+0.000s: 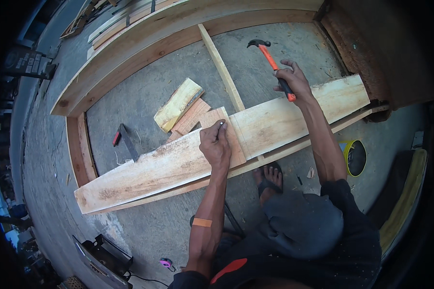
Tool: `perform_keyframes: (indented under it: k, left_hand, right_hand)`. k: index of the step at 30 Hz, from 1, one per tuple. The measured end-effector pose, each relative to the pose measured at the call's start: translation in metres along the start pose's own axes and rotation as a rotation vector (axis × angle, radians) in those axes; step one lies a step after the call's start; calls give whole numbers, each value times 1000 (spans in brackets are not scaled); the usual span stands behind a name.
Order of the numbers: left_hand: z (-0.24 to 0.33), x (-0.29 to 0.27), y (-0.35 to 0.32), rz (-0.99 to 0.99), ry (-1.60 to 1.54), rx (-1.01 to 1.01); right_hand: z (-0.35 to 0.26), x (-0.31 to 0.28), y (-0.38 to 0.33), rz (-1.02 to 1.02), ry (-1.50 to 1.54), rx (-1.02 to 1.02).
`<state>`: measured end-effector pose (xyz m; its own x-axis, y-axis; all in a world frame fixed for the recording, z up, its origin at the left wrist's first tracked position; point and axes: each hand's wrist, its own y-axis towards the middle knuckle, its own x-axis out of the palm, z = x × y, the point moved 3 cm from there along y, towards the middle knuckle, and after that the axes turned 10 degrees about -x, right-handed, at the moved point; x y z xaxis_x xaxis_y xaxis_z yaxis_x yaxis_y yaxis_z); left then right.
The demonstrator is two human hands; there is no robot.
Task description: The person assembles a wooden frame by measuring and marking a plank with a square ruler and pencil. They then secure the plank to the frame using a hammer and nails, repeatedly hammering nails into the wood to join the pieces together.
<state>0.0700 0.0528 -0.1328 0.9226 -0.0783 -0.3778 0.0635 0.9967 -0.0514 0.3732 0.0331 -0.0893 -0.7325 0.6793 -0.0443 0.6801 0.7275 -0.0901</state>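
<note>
My left hand (215, 147) pinches a nail (222, 123) over the short board (237, 147) on the plank (273, 124). At its two o'clock, my right hand (295, 83) loosely grips the hammer (270, 59), head toward eleven o'clock.

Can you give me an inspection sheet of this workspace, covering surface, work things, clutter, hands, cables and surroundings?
Surface: concrete floor, stained, with scattered small debris.
Work things: long pale board along the near side of a wooden frame; flat wood piece lying across it; orange-and-black hammer.
Clutter: wood offcuts, red-and-black tool, pink tape measure.
Hands: left hand pinches a small bright-tipped item, too small to identify; right hand holds the hammer by its grip.
Cables: dark cord beside a black machine.
Surroundings: stacked boards beyond the frame; yellow-rimmed bucket at right.
</note>
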Motion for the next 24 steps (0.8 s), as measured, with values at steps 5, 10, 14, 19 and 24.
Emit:
perform_keyframes:
  k: [5, 10, 14, 19, 24]
  left_hand:
    - [0, -3, -1, 49, 13, 21]
    - [0, 0, 0, 72, 58, 73]
    - [4, 0, -1, 75, 18, 106]
    - [2, 1, 0, 101, 30, 126]
    - [3, 1, -3, 83, 44, 120]
  right_hand:
    - [-43, 24, -124, -483, -577, -135]
    - [-61, 34, -179, -596, -546, -469]
    - [-62, 31, -187, -443, -663, -706]
    - [-48, 30, -194, -489, -1020, -772]
    - [-45, 29, -198, -355, -901, -883]
